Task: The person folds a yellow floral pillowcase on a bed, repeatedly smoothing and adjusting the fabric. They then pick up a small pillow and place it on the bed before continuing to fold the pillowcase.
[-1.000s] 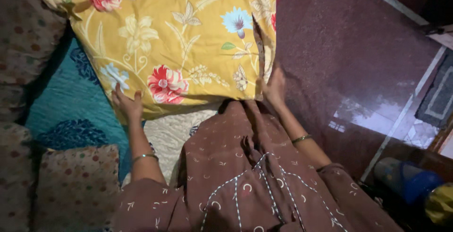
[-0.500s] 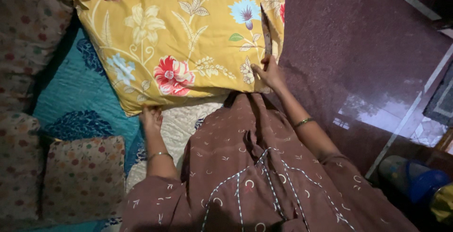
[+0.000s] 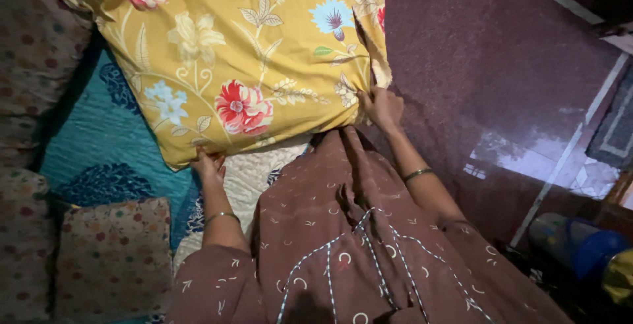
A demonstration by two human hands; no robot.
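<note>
You're gripping the yellow floral pillow (image 3: 244,60), lying on the teal bedspread (image 3: 99,146): left hand (image 3: 208,166) pinching its near edge, right hand (image 3: 381,105) clutching the corner flap. Keep both grips even, pulling the fabric taut.

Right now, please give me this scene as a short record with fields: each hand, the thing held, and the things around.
left hand: grips the near lower corner of the pillow
right hand: pinches the pillow's open end at the right corner
pillow: yellow floral case, lying on the bed
bed cover: teal, quilted
small cushion: dotted, lower left
floor: dark maroon, glossy, on the right
</note>
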